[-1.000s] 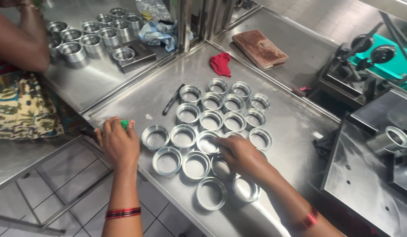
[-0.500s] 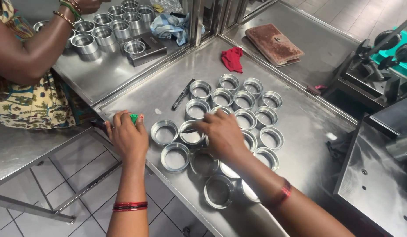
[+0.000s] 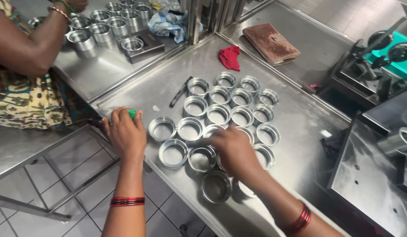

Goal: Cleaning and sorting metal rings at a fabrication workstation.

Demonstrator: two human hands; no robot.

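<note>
Left hand (image 3: 125,134) is clenched in a grip on a small green object (image 3: 132,114), resting at the near edge of the steel surface (image 3: 300,127). Right hand (image 3: 232,147) lies palm down over the metal rings (image 3: 218,114), fingers spread and touching them; whether it grasps one cannot be told. The rings stand in rows on the surface, open side up, close together. A black marker (image 3: 180,91) lies just beside the far row. A red cloth (image 3: 230,57) lies beyond. Another person's arm (image 3: 28,44) reaches over a neighbouring surface with similar rings.
</note>
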